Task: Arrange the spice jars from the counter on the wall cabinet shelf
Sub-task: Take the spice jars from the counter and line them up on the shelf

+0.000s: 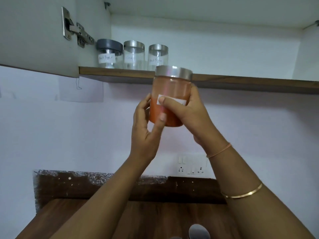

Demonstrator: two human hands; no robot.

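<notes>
Holding jar [170, 87] up in front of shelf [120, 71] edge, arms raised, right hand [189, 116] wrapped round its labelled side, left hand [146, 135] pinching its lower left side.

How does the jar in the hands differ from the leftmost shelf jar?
The held jar has a silver lid and orange contents; the leftmost jar, a dark grey lid, seemingly empty. The held jar is gripped; the leftmost jar stands on the shelf. Both bear white labels.
</notes>
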